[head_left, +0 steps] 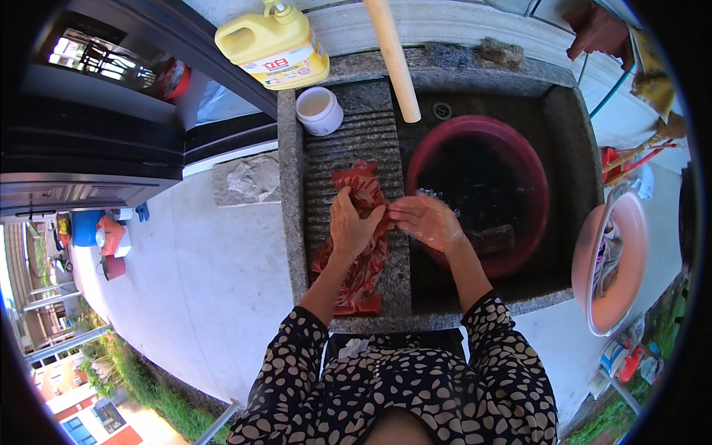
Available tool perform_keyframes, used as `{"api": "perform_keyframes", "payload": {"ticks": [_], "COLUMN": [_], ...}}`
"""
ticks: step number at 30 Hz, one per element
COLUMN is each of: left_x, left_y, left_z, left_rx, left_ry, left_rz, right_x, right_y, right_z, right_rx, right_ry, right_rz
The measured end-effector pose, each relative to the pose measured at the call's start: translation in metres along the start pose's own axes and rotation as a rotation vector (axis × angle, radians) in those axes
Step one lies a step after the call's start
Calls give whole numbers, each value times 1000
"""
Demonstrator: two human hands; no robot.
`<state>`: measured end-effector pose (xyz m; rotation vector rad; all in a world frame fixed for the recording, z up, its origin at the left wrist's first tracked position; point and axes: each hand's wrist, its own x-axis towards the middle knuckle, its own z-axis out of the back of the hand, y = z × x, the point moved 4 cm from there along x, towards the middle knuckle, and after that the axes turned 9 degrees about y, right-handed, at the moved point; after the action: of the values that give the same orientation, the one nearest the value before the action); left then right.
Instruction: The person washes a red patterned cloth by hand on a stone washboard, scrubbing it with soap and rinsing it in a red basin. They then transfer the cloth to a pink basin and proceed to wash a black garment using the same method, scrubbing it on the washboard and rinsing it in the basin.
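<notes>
Crumpled red cloth [361, 237] on ribbed washboard [354, 141]

Both your forearms come up from the lower edge, bare below spotted sleeves that end near the elbows. Your left hand [351, 222] lies palm down, fingers bent and pressing flat, wrist straight. Your right hand [425, 221] sits just beside it, turned inward, its fingertips reaching toward the left hand's fingers and almost meeting them. Your right elbow is bent outward.
</notes>
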<state>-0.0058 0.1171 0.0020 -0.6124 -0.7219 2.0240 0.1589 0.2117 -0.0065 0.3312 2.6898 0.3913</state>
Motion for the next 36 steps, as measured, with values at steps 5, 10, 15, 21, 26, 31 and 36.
{"api": "perform_keyframes", "payload": {"ticks": [5,10,15,21,26,31,36], "left_x": [-2,-8,-8,-27,-21,-14,-41], "left_y": [-23,2,-6,-44,-8,26,24], "left_z": [-10,-7,1,6,-15,3,21], "left_rx": [268,203,138,352,227,-1023,-1164], "left_ry": [104,-93,-199,15,-33,80,-1], "left_rz": [8,-213,-212,-200,-189,196,538], "right_x": [12,2,-28,-31,2,35,83], "right_y": [3,-9,-37,-25,2,11,-2], "right_z": [-33,73,190,155,-45,-42,-35], "right_rx": [-148,-113,-158,234,-112,-599,-1838], "right_ry": [96,-477,-825,-363,35,-81,-302], "right_rz": [135,203,120,88,54,385,821]}}
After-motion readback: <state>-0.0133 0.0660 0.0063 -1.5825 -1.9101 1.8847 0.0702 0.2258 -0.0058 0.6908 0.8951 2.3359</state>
